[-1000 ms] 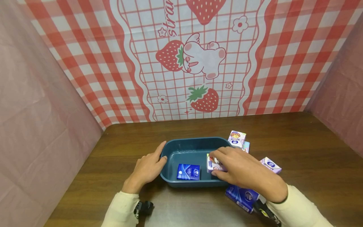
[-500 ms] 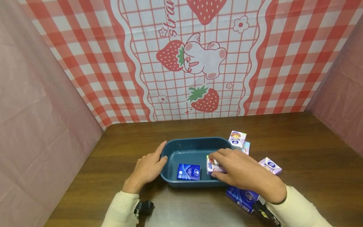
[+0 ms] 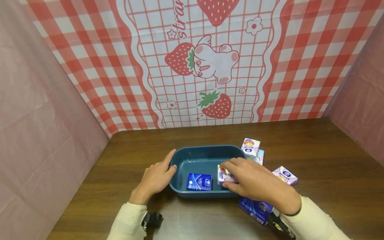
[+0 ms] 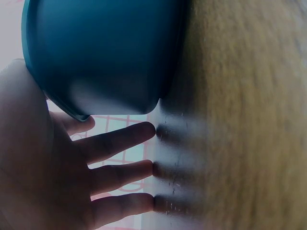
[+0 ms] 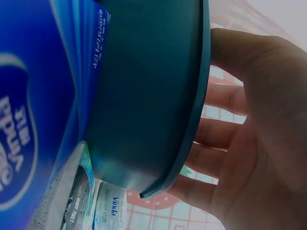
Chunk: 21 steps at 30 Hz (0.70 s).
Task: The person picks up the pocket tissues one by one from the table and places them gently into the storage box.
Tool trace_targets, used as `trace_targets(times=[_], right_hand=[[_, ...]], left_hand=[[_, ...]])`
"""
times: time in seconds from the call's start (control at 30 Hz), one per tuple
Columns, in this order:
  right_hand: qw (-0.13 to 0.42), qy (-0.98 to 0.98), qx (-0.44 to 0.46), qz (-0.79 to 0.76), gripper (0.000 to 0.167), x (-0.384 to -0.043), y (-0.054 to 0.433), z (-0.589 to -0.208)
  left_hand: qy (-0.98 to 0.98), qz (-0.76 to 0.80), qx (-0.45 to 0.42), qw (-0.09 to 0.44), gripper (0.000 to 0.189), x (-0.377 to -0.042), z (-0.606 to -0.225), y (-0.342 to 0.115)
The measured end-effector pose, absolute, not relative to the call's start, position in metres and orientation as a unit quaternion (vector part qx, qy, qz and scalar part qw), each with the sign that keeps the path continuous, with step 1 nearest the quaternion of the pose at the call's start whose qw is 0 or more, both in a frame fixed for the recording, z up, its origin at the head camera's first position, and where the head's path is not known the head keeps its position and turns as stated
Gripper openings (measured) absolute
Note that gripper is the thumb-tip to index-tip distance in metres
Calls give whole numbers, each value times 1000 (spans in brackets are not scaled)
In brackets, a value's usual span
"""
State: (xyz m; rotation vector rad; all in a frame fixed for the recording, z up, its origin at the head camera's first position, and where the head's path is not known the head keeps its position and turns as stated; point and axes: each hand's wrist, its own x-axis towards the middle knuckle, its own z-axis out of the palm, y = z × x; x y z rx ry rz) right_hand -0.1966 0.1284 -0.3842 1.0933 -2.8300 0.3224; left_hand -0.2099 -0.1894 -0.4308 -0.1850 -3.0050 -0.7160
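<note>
A dark teal plastic bin [image 3: 195, 195] stands on the table. Inside it, toward the front left, lies a blue tissue pack [image 3: 199, 182]. My right hand [image 3: 252, 180] reaches over the bin's right end and holds a white-and-purple tissue pack [image 3: 223, 175] between thumb and fingers, low in the bin; the hand covers most of that pack. In the right wrist view the fingers pass behind the bin's rim. At the bin's left end is my left hand [image 3: 157, 178], its thumb at the rim. The left wrist view shows its fingers [image 4: 120, 139] straight, tips down at the tabletop.
Right of the bin are a white-and-yellow tissue pack [image 3: 250, 146], a light blue one [image 3: 260, 156] partly hidden, a purple one [image 3: 286, 175], and a larger blue pack [image 3: 256, 208] under the right forearm. A checked strawberry cloth [image 3: 210, 66] hangs behind the wooden table [image 3: 144, 140].
My right hand has shifted slightly to the left within the bin, with the white-and-purple tissue pack. The left hand, the bin and the other packs stay in place.
</note>
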Motion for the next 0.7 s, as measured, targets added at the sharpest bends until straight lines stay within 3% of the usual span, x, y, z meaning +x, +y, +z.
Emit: trace_targets(times=[0.7], right_hand=[[33,-924,364,108,52,-198,128,-389]], left_hand=[[-970,-233,-61,23,61,-211,-432,-190]])
